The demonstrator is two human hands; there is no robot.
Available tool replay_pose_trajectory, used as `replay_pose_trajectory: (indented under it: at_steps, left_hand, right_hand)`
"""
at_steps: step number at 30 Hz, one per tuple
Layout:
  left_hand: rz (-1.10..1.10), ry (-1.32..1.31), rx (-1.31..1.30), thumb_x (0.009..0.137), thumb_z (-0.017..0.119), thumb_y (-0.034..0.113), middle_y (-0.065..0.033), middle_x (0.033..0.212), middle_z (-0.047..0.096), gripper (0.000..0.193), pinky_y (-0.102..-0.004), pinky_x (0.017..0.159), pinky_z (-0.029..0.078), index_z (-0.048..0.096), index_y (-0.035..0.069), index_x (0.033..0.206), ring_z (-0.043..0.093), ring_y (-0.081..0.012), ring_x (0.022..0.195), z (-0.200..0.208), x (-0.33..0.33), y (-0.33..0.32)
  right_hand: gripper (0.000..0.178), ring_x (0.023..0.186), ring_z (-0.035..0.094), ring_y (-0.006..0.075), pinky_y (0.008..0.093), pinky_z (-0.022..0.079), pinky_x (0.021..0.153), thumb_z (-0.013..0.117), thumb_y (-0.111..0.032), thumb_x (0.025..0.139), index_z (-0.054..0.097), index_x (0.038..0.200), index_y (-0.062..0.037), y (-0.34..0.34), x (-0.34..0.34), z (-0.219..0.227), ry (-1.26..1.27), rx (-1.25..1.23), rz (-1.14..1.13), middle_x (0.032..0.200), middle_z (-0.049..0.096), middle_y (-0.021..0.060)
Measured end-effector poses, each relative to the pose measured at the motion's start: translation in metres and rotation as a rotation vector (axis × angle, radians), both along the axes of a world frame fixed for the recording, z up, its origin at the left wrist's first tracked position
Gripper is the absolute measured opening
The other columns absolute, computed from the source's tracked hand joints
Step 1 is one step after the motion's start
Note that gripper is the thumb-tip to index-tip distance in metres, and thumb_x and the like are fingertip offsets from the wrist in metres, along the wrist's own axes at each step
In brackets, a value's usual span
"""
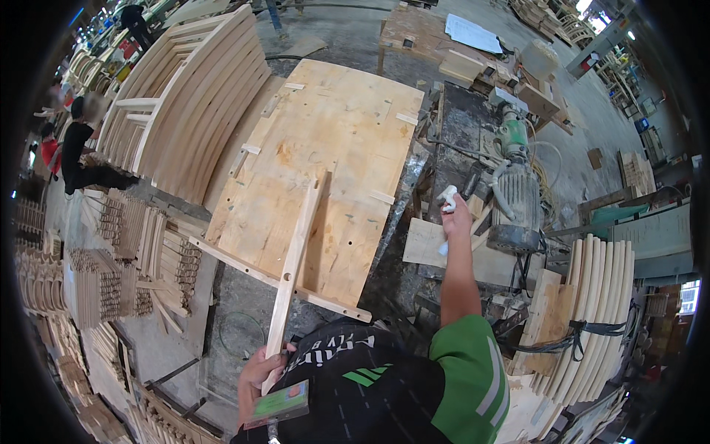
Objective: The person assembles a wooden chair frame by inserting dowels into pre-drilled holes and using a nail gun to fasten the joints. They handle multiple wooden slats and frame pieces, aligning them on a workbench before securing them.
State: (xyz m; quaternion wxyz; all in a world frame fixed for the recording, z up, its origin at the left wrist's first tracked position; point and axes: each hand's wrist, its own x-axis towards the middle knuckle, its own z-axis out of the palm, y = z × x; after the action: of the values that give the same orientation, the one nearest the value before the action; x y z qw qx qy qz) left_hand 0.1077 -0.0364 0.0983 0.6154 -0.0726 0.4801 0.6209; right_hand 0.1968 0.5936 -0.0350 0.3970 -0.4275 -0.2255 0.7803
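Note:
A long pale wooden bar (298, 244) with a round hole in it reaches from the plywood board up to my body. My left hand (260, 368) is closed around its near end. The bar's far end is over the middle of the plywood board (362, 155). Along the board's near edge lies a second wooden strip (244, 265) with small holes. Out to the right, my right hand (458, 214) is closed on a small white object (447, 197), whose kind I cannot make out. That hand is above the dark bench beside the motor (515, 196).
Stacked curved wooden frames (196, 96) stand at the far left, above piles of cut wooden parts (96, 274). Strapped curved slats (595, 318) stand at my right. A wooden table (418, 33) stands far ahead. A person in dark clothes (78, 148) sits at the left.

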Motion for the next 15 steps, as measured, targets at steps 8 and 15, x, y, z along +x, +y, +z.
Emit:
replay_pose_trajectory:
  at_steps: [8, 15]
  left_hand:
    - [-0.112, 0.119, -0.044, 0.086, 0.088, 0.040, 0.0042, 0.068, 0.058, 0.066, -0.0222, 0.048, 0.039, 0.063, -0.002, 0.129, 0.053, -0.0071, 0.050, -0.002, -0.008, 0.012]
    - [-0.108, 0.085, -0.081, 0.085, 0.089, 0.038, 0.0036, 0.068, 0.060, 0.066, -0.0218, 0.048, 0.040, 0.063, -0.002, 0.130, 0.054, -0.0071, 0.050, 0.002, -0.012, 0.011]
  right_hand:
    - [0.023, 0.087, 0.068, 0.0236, 0.0322, 0.058, 0.063, 0.063, -0.025, 0.108, 0.065, 0.116, -0.0043, 0.023, 0.012, -0.040, -0.087, -0.290, -0.149, 0.102, 0.069, 0.0107]
    - [0.032, 0.099, 0.069, 0.0304, 0.0406, 0.058, 0.091, 0.067, -0.007, 0.101, 0.058, 0.129, 0.0049, 0.022, 0.027, -0.055, -0.073, -0.036, -0.043, 0.116, 0.069, 0.0137]
